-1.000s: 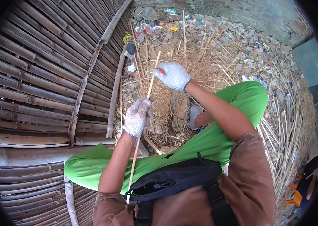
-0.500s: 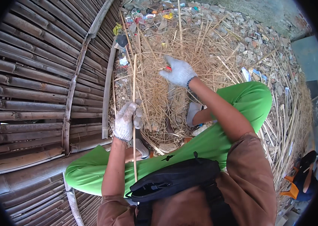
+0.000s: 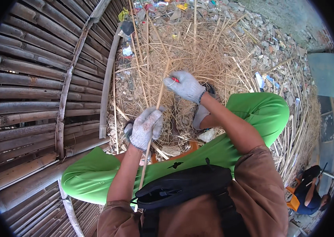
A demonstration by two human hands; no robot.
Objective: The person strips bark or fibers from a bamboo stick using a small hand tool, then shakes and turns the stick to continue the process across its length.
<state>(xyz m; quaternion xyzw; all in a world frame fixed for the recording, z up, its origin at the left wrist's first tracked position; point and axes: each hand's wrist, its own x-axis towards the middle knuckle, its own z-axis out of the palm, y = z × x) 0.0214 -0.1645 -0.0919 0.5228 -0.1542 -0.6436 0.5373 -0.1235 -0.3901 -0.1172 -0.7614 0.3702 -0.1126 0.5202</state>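
A long, thin bamboo strip (image 3: pixel 161 94) slants up from beside my waist, with its far end above the straw. My left hand (image 3: pixel 145 127), in a dirty white knit glove, is closed around the strip near its middle. Farther up, my right hand (image 3: pixel 188 87), gloved the same way, is closed with its fingertips at the strip's right side. A small red thing (image 3: pixel 175 79) shows between the right thumb and fingers; the rest of it is hidden, and I cannot tell its kind.
A bamboo-slat wall (image 3: pixel 28 94) stands close on the left. Straw-like shavings (image 3: pixel 202 51) cover the rubble ahead. Long strips (image 3: pixel 293 134) lie to the right of my green-clad knee. A black bag (image 3: pixel 186 187) hangs at my waist. Another person (image 3: pixel 311 193) sits at the far right.
My right hand has come nearer and closed in beside the strip; before, it was apart from it, thumb and fingers spread. The strip has tilted, its far end moving right. My left hand has shifted right.
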